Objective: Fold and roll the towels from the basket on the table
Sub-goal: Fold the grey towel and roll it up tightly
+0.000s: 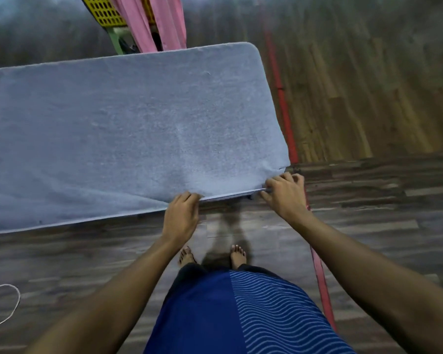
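A large grey-blue towel (128,134) lies spread flat over the table and hides its top completely. My left hand (182,215) pinches the towel's near edge a little left of the near right corner. My right hand (283,192) pinches the same edge right at that corner, fingers curled over the hem. A yellow perforated basket (105,11) stands beyond the table's far edge, with a pink towel (161,24) hanging out of it.
Wood-pattern floor surrounds the table. A red strip (283,103) runs along the floor past the table's right end. A white cord (8,302) lies on the floor at the lower left. My bare feet (212,255) stand close to the table's near side.
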{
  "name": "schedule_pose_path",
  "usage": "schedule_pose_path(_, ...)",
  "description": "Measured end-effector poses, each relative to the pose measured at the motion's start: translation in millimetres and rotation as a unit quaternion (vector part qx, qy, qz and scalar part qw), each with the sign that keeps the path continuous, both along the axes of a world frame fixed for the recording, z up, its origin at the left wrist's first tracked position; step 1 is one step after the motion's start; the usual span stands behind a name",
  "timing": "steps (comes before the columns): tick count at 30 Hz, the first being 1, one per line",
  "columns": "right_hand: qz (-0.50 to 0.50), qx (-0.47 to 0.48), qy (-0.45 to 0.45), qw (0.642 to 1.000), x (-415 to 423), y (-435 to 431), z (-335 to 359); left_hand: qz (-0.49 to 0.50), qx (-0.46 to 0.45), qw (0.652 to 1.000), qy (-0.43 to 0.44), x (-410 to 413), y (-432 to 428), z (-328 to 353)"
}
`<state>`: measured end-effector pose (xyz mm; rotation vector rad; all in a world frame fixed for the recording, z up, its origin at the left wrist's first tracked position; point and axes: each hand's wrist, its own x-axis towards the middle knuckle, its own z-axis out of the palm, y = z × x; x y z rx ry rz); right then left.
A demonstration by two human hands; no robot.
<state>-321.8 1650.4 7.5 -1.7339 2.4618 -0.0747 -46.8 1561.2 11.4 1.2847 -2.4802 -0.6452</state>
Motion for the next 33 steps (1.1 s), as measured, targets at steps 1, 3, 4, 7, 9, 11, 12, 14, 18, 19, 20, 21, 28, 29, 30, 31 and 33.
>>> schedule_pose_path(1, -0.008, 0.006, 0.016, 1.000, -5, 4, 4, 0.006, -0.001, 1.000, -0.006, -5, 0, 0)
schedule_pose_path(3, -0.012, 0.018, 0.031, 0.999, -15, 14, 5, 0.017, 0.001, 1.000, -0.018, -14, 0, -2)
schedule_pose_path(4, -0.014, 0.016, 0.031, 0.999, -20, 19, 4, 0.022, 0.003, 0.999, -0.025, -17, 0, -2)
schedule_pose_path(7, -0.019, -0.031, -0.003, 0.999, -29, 31, 6, 0.016, -0.005, 0.999, -0.051, -24, 0, -4)
schedule_pose_path(9, -0.005, -0.091, -0.041, 0.995, -29, 35, 8, -0.014, -0.016, 0.998, -0.060, -35, 7, -5)
schedule_pose_path(11, 0.015, -0.116, -0.084, 0.990, -28, 37, 10, -0.052, -0.020, 0.996, -0.064, -53, 16, -6)
schedule_pose_path(12, 0.018, -0.113, -0.109, 0.987, -29, 37, 10, -0.061, -0.016, 0.996, -0.065, -62, 19, -6)
schedule_pose_path(14, 0.006, -0.088, -0.158, 0.983, -33, 36, 10, -0.061, 0.003, 0.996, -0.061, -77, 23, -3)
schedule_pose_path(18, -0.028, 0.000, -0.152, 0.988, -43, 40, 1, -0.065, 0.027, 0.996, -0.052, -78, 18, -2)
schedule_pose_path(19, -0.028, 0.043, -0.143, 0.988, -43, 40, -3, -0.076, 0.037, 0.995, -0.058, -75, 16, -3)
schedule_pose_path(20, -0.027, 0.081, -0.137, 0.987, -42, 38, -5, -0.089, 0.050, 0.993, -0.066, -72, 13, -4)
schedule_pose_path(21, -0.030, 0.104, -0.136, 0.985, -40, 36, -7, -0.097, 0.061, 0.991, -0.072, -69, 10, -5)
schedule_pose_path(28, -0.030, 0.067, -0.209, 0.975, 2, -25, 9, -0.025, 0.047, 0.997, -0.052, -26, -27, 6)
schedule_pose_path(29, -0.026, 0.065, -0.224, 0.972, 12, -37, 11, -0.013, 0.045, 0.998, -0.049, -17, -34, 9)
schedule_pose_path(30, -0.022, 0.062, -0.239, 0.969, 24, -50, 13, 0.000, 0.043, 0.998, -0.047, -7, -41, 12)
schedule_pose_path(31, -0.017, 0.058, -0.254, 0.965, 38, -63, 17, 0.015, 0.040, 0.998, -0.044, 6, -48, 14)
schedule_pose_path(33, -0.004, 0.056, -0.284, 0.957, 69, -89, 22, 0.049, 0.038, 0.997, -0.036, 36, -60, 19)
